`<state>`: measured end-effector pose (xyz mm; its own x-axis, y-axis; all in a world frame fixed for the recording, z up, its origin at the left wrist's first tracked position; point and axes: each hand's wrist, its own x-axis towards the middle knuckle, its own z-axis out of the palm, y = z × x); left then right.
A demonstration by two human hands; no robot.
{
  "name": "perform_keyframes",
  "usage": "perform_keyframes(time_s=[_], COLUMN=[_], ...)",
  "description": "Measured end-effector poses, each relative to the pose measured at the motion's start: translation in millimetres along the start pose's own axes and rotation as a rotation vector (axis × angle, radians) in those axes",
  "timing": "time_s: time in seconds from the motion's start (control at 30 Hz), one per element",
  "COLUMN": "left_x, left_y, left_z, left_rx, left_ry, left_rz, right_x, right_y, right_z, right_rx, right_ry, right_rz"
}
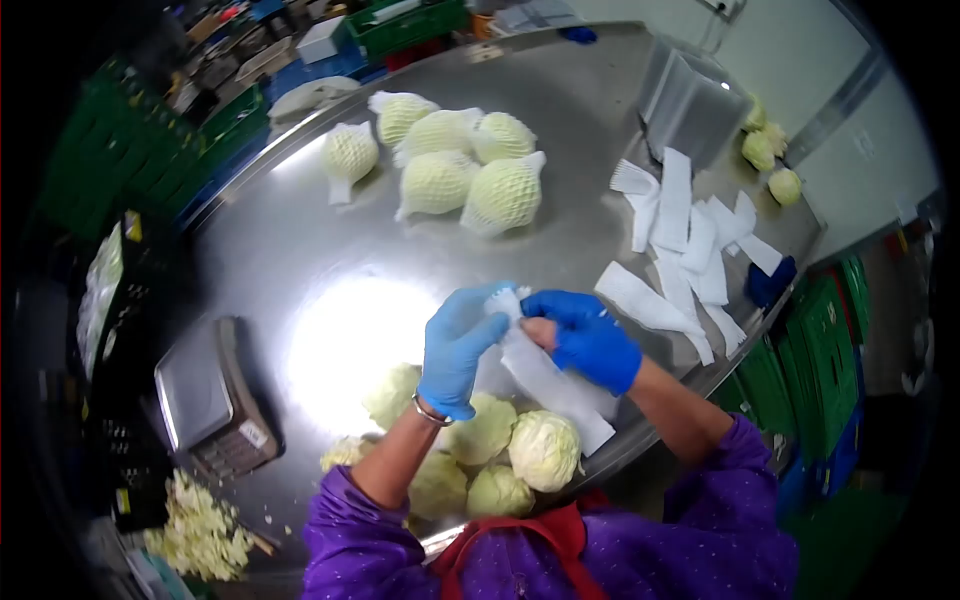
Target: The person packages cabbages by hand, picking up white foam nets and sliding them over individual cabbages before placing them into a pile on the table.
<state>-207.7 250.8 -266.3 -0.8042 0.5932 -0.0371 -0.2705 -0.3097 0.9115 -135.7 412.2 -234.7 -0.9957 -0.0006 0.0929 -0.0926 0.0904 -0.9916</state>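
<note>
Pinching one end of a white foam sleeve (pixel 550 378), the left hand (pixel 460 345) and right hand (pixel 592 342) are holding it above the worktop (pixel 590 130), maybe to stop it slipping. Bare cabbages (pixel 545 450) are sitting on the near side, perhaps for easy reaching. The shiny worktop is bouncing light, and green crates (pixel 815 340) are standing beside it.

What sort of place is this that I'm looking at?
Probably a produce packing room. Net-wrapped cabbages sit on a big metal table, along with loose white foam sleeves and what looks like a weighing scale.
</note>
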Motion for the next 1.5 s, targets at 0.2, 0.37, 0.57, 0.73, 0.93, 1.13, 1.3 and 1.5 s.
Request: perform_keyframes(time_s=[0.2, 0.37, 0.57, 0.73, 0.93, 1.13, 1.3, 1.5], left_x=[-111, -168, -193, -206, -200, -204, -220, -243], left_y=[-1, -23, -20, -17, -30, -47, -43, -45], left_z=[-20, -41, -47, -59, -60, -55, -59, -79], left_rx=[-0.364, -0.431, -0.250, -0.273, -0.306, -0.404, -0.405, -0.233], left_ry=[0.203, 0.474, 0.608, 0.631, 0.506, 0.526, 0.547, 0.844], left_rz=[-0.009, 0.047, 0.071, 0.034, -0.026, -0.072, -0.013, 0.183], right_x=[-33, -48, -57, -57, -63, -51, -60, -47], right_y=[8, 17, 46, 10, 19, 26, 39, 35], right_z=[82, 139, 170, 174, 176, 169, 189, 195], right_rx=[0.269, 0.095, -0.143, -0.337, -0.098, -0.595, -0.039, 0.173], right_ry=[-0.185, 0.033, -0.064, 0.075, 0.068, 0.036, 0.102, -0.152], right_rz=[0.142, 0.083, -0.225, -0.234, 0.016, -0.498, -0.064, 0.115])
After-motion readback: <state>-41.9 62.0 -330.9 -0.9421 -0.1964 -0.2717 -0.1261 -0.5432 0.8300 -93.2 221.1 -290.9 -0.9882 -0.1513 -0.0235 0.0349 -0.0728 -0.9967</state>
